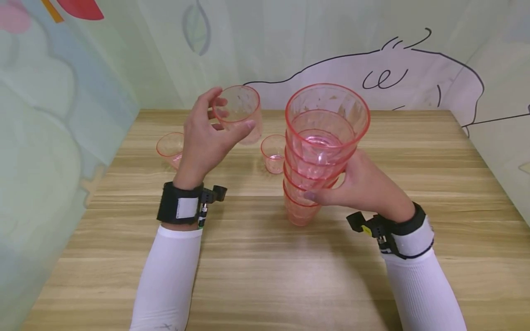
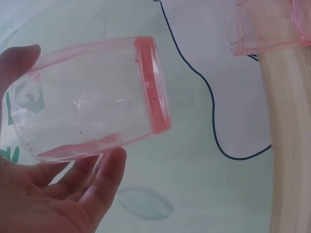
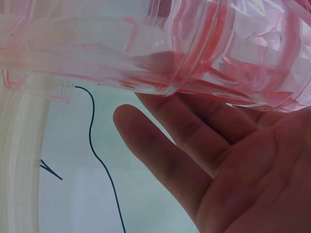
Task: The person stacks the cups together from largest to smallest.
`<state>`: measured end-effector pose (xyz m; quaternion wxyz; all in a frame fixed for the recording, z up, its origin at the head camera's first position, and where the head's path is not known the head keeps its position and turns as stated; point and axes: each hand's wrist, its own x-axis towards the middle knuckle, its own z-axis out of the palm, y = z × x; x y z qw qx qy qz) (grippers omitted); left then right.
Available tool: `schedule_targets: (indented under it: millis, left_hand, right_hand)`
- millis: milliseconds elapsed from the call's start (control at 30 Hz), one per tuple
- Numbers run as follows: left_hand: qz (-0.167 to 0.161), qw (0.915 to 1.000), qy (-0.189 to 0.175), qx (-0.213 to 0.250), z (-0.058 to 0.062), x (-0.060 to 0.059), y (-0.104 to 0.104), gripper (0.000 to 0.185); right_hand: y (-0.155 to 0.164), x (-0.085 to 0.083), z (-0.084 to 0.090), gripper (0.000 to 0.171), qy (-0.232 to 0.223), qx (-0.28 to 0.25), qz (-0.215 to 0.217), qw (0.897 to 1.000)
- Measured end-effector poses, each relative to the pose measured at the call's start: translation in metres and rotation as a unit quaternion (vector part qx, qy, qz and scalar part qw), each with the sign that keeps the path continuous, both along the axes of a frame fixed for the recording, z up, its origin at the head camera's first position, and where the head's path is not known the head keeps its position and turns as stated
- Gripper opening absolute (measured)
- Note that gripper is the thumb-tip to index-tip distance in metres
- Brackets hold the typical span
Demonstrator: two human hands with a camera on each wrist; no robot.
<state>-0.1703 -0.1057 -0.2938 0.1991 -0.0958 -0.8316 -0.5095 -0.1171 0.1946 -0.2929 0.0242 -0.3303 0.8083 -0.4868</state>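
My left hand (image 1: 209, 138) grips a clear pink-tinted plastic cup (image 1: 238, 108) by its upper side, thumb on one side and fingers on the other. The cup is lifted, with its rim up. The left wrist view shows the same cup (image 2: 92, 97) between thumb and fingers, with its thick pink base pointing away from the palm. Farther right, my right hand (image 1: 366, 186) holds a tall stack of several nested pink cups (image 1: 319, 165), its thumb across the near side. In the right wrist view, fingers (image 3: 160, 145) lie along the stack (image 3: 189, 58).
Two single pink cups stand on the wood-grain table (image 1: 256, 276): one cup (image 1: 273, 156) between my hands, another cup (image 1: 169, 147) partly hidden behind my left hand. A wall covering (image 1: 265, 41) with printed drawings rises at the table's back and sides.
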Motion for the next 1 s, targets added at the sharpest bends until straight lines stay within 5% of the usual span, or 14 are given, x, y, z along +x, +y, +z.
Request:
schedule_targets:
  millis: [1000]
  left_hand:
    - [-0.023,0.9993,0.027,0.009,0.015,0.015,0.007,0.084]
  right_hand:
    - [0.0,-0.001,0.0,0.067,-0.008,-0.017,0.01,1.0]
